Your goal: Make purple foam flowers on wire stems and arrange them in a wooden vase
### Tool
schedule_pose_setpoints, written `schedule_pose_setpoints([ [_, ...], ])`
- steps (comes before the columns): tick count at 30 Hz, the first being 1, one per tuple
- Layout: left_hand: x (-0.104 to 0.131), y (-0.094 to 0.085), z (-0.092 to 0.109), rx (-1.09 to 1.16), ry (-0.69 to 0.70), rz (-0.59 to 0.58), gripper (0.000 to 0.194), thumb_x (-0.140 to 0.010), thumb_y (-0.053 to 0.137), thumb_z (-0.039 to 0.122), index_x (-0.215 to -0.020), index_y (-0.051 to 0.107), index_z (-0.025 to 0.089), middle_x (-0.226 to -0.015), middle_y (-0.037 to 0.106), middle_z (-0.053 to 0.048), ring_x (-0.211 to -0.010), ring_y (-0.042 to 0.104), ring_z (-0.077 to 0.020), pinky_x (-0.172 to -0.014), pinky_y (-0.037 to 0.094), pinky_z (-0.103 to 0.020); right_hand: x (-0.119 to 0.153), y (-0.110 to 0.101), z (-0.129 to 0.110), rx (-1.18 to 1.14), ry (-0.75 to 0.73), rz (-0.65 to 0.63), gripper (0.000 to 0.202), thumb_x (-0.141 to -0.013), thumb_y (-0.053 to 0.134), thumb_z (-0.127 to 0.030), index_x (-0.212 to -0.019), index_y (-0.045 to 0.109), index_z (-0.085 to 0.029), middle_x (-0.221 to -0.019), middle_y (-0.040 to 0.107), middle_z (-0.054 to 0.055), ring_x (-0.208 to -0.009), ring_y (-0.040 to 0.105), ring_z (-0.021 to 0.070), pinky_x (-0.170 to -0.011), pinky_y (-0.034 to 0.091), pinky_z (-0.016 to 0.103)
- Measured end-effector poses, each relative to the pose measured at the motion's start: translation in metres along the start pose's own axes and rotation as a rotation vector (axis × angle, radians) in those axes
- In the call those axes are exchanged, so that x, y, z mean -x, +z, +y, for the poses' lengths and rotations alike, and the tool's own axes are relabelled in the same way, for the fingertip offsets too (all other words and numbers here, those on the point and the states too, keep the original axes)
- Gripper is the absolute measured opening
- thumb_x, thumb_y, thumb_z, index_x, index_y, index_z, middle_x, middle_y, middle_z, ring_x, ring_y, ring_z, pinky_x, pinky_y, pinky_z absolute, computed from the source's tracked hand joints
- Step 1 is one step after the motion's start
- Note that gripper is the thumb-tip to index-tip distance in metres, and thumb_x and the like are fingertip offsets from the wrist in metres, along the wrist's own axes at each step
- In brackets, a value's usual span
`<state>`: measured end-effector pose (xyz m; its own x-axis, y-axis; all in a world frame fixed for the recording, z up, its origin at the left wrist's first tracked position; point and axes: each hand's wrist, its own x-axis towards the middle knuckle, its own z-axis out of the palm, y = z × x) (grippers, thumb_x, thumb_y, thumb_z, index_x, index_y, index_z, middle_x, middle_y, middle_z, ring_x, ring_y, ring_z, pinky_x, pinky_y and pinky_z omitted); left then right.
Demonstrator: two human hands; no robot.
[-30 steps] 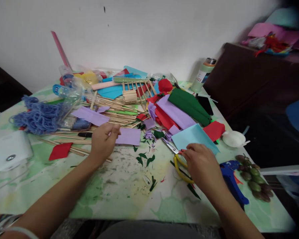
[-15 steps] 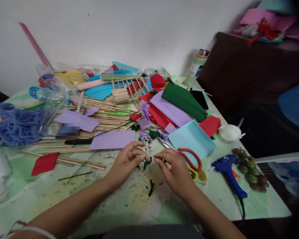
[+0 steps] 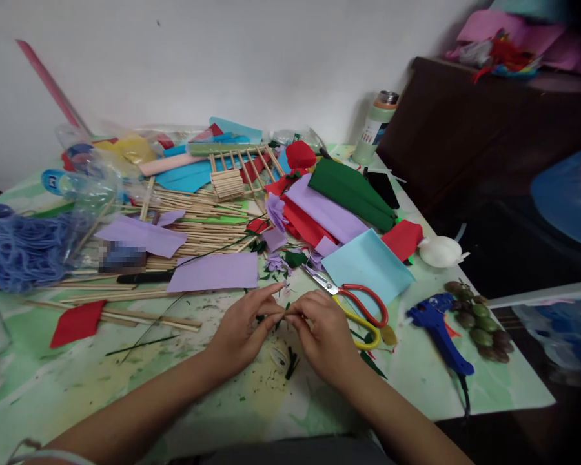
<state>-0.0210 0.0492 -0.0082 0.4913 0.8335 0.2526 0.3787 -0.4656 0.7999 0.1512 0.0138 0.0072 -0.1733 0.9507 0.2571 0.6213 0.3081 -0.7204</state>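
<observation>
Over the table's front middle, my left hand (image 3: 242, 329) pinches a small dark green piece (image 3: 277, 322), its index finger stretched out. My right hand (image 3: 325, 336) is closed too, thumb and fingertips meeting the left ones at the same piece, which the fingers mostly hide. Just right of my right hand lie scissors (image 3: 368, 303) with one red and one yellow handle loop, blades pointing away. Below the fingertips are dark green scraps (image 3: 291, 363). Beyond the hands lie a purple sheet (image 3: 213, 271) and a light blue sheet (image 3: 370, 268).
A blue glue gun (image 3: 438, 329) lies at the right beside grapes (image 3: 484, 329). Wooden sticks (image 3: 208, 236), rolled green paper (image 3: 351, 194) and a red piece (image 3: 401, 239) cover the back. Blue yarn (image 3: 24, 248) is piled left; a bottle (image 3: 375, 129) stands at the back right.
My hands have come together; the right fingertips now meet the left at the green piece, which hung visibly between them before. The scissors are less covered. The whole view has shifted slightly.
</observation>
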Motion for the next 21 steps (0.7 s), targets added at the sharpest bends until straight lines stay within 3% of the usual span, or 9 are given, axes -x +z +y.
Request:
schedule_pose_setpoints([
  [5,0.002,0.000,-0.006,-0.039,0.025,0.037,0.043,-0.086,0.052,0.021,-0.128,0.043,0.023,-0.079,0.072,0.000,-0.087,0.063,-0.0163,-0.082,0.046,-0.030,0.000,0.000,-0.005,0.037,0.044,-0.114,0.012,-0.084,0.043,-0.010,-0.077,0.049,-0.018,-0.079,0.054,0.005,-0.079,0.047,0.0190,-0.070,0.037,0.031],
  [11,-0.005,-0.007,-0.015,0.115,-0.183,0.251,0.045,-0.082,0.059,0.029,-0.123,0.046,0.019,-0.074,0.068,-0.001,-0.083,0.061,-0.0161,-0.084,0.046,-0.031,0.011,-0.013,-0.008,-0.061,-0.048,-0.001,0.020,-0.091,0.035,-0.023,-0.074,0.044,-0.019,-0.074,0.049,0.003,-0.074,0.045,0.0176,-0.068,0.035,0.031],
  [15,-0.005,-0.008,-0.022,0.062,-0.189,0.271,0.045,-0.079,0.063,0.031,-0.121,0.050,0.021,-0.075,0.065,-0.001,-0.082,0.061,-0.0162,-0.083,0.045,-0.032,0.017,-0.019,-0.009,0.024,-0.114,0.001,0.027,-0.093,0.036,-0.026,-0.068,0.046,-0.019,-0.068,0.050,0.003,-0.069,0.046,0.0165,-0.066,0.036,0.030],
  [18,-0.004,-0.009,-0.025,-0.024,-0.130,0.237,0.047,-0.078,0.064,0.029,-0.122,0.051,0.024,-0.079,0.066,-0.001,-0.086,0.060,-0.0174,-0.086,0.044,-0.035,0.026,-0.035,0.003,0.160,-0.067,0.132,0.018,-0.091,0.041,-0.024,-0.077,0.052,-0.019,-0.078,0.057,0.006,-0.078,0.051,0.0189,-0.074,0.040,0.033],
  [21,-0.006,-0.013,-0.024,-0.106,-0.006,0.189,0.045,-0.078,0.064,0.025,-0.122,0.052,0.025,-0.079,0.067,0.000,-0.086,0.058,-0.0175,-0.089,0.042,-0.037,0.045,-0.066,0.032,0.440,0.122,0.299,0.014,-0.088,0.047,-0.027,-0.092,0.056,-0.017,-0.094,0.060,0.011,-0.092,0.052,0.0251,-0.084,0.040,0.041],
])
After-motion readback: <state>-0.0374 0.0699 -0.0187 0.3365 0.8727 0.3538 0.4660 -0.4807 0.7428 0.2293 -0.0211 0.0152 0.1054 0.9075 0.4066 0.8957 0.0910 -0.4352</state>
